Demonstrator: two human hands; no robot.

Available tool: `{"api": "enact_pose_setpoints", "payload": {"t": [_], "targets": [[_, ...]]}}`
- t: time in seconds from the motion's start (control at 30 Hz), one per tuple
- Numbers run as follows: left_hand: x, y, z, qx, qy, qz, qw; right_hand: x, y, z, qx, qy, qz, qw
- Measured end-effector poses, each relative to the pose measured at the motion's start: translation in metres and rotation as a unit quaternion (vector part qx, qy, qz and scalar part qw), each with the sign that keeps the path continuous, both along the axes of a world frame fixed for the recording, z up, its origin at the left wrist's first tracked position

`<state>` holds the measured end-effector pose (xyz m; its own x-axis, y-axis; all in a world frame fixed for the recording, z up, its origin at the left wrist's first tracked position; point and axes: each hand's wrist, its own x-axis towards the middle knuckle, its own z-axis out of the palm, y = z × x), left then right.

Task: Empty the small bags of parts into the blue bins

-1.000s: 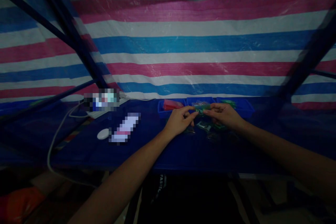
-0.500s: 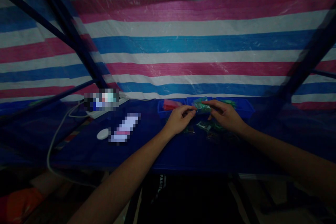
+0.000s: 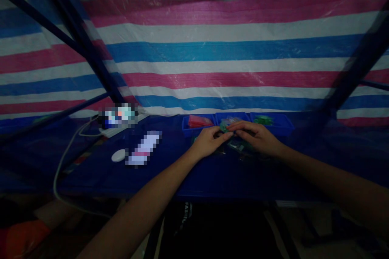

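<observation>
A small clear plastic bag with something green in it (image 3: 224, 125) is held between my two hands, in front of the blue bins. My left hand (image 3: 208, 142) is closed, its thumb and fingers pinching the bag's near side. My right hand (image 3: 258, 137) has its bent fingers on the bag's right side, close to my left thumb. Much of the bag is hidden by the fingers. Below the hands, more small clear bags with green contents (image 3: 237, 145) lie on the blue table (image 3: 194, 178).
Behind the hands stand a blue bin (image 3: 191, 132) with red pieces (image 3: 199, 121), a middle bin with clear bags, and a right bin (image 3: 284, 125) with green pieces (image 3: 263, 120). To the left are a phone (image 3: 144, 147), a white disc (image 3: 118, 155), a power strip and a cable. A person's orange sleeve (image 3: 27, 232) shows at lower left.
The bag has come down and to the left, nearer my left hand. My right hand has followed it slightly left and lower, uncovering the middle and right bins.
</observation>
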<state>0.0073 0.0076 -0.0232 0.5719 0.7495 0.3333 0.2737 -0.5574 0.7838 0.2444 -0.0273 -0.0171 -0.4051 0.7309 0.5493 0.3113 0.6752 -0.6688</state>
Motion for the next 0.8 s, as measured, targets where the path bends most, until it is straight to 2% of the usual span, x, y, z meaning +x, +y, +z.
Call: {"api": "enact_pose_setpoints", "payload": {"t": [0.1,0.23,0.3,0.47,0.63,0.8], "targets": [[0.0,0.004,-0.003,0.007,0.003,0.006,1.0,0.0,0.0,0.0,-0.015,0.008,-0.017,1.0],[-0.001,0.009,-0.005,0.006,-0.003,0.014,1.0,-0.001,0.002,0.0,0.032,0.04,-0.092,0.994],[-0.001,0.008,-0.005,0.002,-0.004,0.005,1.0,-0.001,0.003,-0.002,0.007,0.063,-0.115,0.991],[0.001,0.001,-0.001,0.007,0.008,-0.016,1.0,-0.003,0.004,-0.008,-0.122,0.092,-0.063,0.986],[0.001,-0.001,0.002,-0.01,-0.022,0.011,1.0,0.0,0.01,-0.011,-0.13,0.134,-0.106,0.977],[0.003,0.0,0.0,-0.052,-0.057,-0.017,0.997,0.001,0.012,-0.011,-0.135,0.157,-0.102,0.973]]}}
